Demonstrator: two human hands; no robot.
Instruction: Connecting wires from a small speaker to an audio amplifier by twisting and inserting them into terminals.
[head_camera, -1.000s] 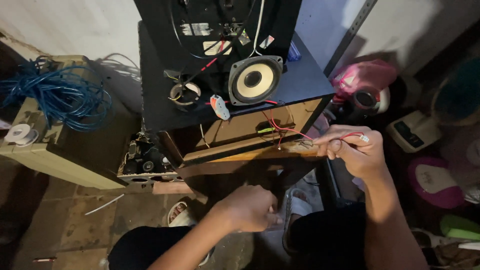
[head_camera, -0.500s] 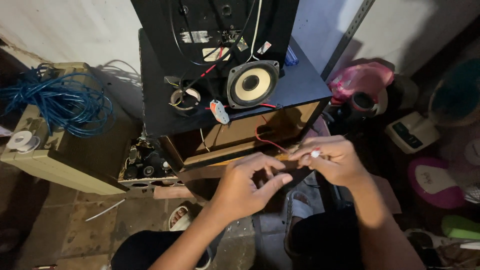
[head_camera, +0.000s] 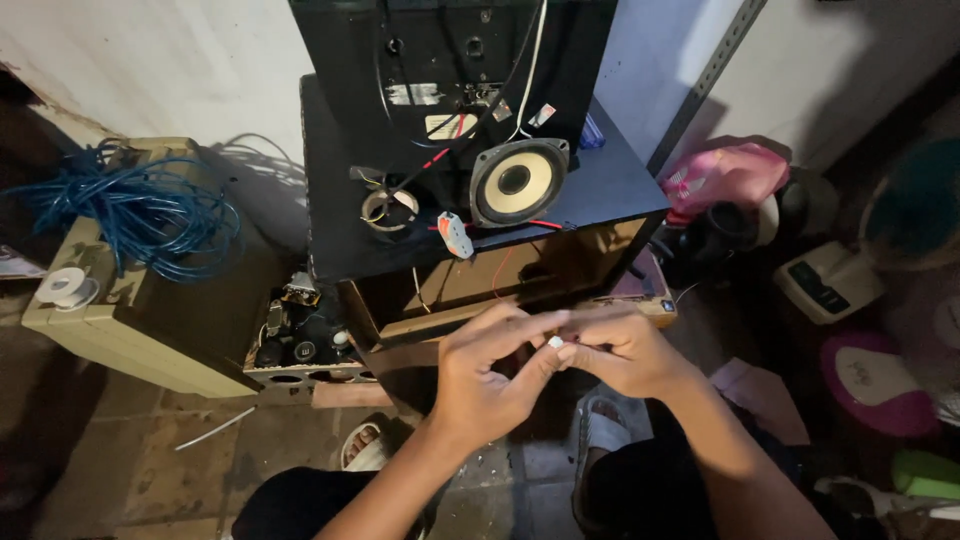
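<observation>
Both our hands meet low in front: left hand (head_camera: 490, 375) and right hand (head_camera: 620, 350) pinch a small white piece (head_camera: 555, 342) between fingertips, red wire (head_camera: 503, 268) above. We judge we're joining it; steady alignment comes next. Beyond, the black speaker cabinet (head_camera: 600, 190), blue cable coil (head_camera: 140, 215), tiled floor (head_camera: 250, 440).

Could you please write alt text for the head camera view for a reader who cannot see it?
A person's left hand and right hand meet over a small white piece, fingertips pinching it. Behind them a loose speaker cone lies on a black cabinet; blue cable is heaped at left.
</observation>
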